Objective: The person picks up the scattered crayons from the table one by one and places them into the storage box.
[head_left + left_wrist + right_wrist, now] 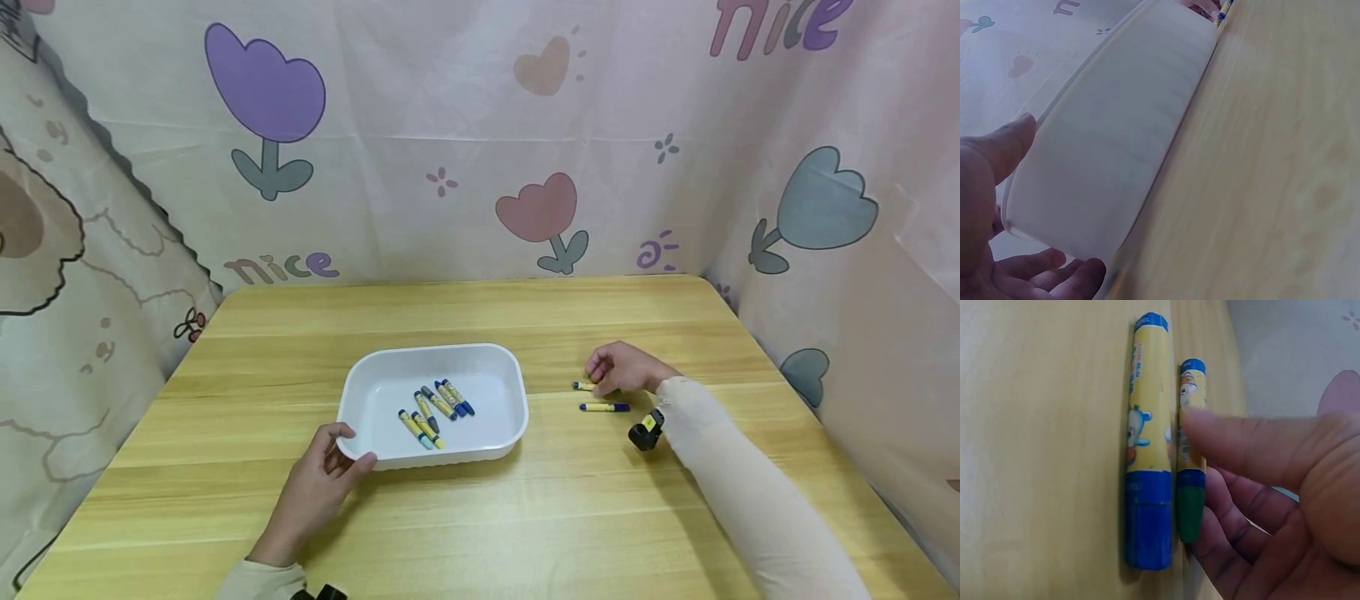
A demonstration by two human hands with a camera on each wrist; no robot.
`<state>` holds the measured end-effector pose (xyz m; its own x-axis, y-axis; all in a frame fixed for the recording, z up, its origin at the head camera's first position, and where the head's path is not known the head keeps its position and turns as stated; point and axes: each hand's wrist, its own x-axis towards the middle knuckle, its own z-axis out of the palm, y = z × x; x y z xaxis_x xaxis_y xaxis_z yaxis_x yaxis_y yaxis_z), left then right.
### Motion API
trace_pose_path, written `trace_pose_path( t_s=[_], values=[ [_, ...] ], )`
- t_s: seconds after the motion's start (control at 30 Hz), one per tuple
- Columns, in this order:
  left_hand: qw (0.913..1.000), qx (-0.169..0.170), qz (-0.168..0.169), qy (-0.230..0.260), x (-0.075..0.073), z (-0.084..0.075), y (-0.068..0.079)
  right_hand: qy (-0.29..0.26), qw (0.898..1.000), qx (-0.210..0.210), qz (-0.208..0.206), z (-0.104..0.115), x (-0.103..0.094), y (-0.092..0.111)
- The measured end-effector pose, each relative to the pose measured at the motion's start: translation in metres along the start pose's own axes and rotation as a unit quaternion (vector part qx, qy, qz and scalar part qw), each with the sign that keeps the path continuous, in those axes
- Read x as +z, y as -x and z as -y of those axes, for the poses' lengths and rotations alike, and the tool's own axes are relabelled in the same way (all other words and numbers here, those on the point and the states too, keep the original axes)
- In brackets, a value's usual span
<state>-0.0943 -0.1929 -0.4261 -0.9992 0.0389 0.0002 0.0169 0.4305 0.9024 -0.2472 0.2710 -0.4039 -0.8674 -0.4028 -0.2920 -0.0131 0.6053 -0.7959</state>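
My left hand (318, 483) grips the near left corner of a white plastic tray (502, 446), thumb at the rim and fingers around the corner; the left wrist view shows the tray's outer wall (1116, 125) up close. Several yellow-wrapped crayons (423, 412) lie inside the tray. Over on the right, my right hand (626, 367) pinches a green crayon (1191, 509) between thumb and fingers, low at the table. Beside it lies a thicker-looking blue crayon (1149, 531), untouched, roughly parallel to the green one.
The wooden table (570, 517) carries the tray and crayons. A printed curtain (420, 108) hangs along its back edge and down both sides. A black wrist camera (647, 431) sits under my right wrist, close to the blue crayon.
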Motion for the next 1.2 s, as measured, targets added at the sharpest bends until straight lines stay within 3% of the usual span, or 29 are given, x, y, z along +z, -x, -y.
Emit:
trace_pose_path(
  t_s=[0.4,0.73,0.93,1.2],
  values=[
    [1.0000,0.002,0.005,-0.005,-0.002,-0.002,0.001,0.049,0.999,-0.018,-0.014,0.002,0.001,0.000],
    [0.9999,-0.005,0.009,-0.008,-0.003,-0.003,0.001,0.024,0.999,-0.015,-0.027,0.003,0.000,0.001],
    [0.9997,-0.021,0.012,-0.010,-0.003,-0.001,0.006,-0.009,1.000,0.002,-0.013,0.003,0.004,0.000],
    [0.9999,-0.003,0.009,-0.003,-0.003,-0.002,0.001,-0.027,1.000,-0.007,-0.006,0.013,-0.001,-0.001]
  ],
)
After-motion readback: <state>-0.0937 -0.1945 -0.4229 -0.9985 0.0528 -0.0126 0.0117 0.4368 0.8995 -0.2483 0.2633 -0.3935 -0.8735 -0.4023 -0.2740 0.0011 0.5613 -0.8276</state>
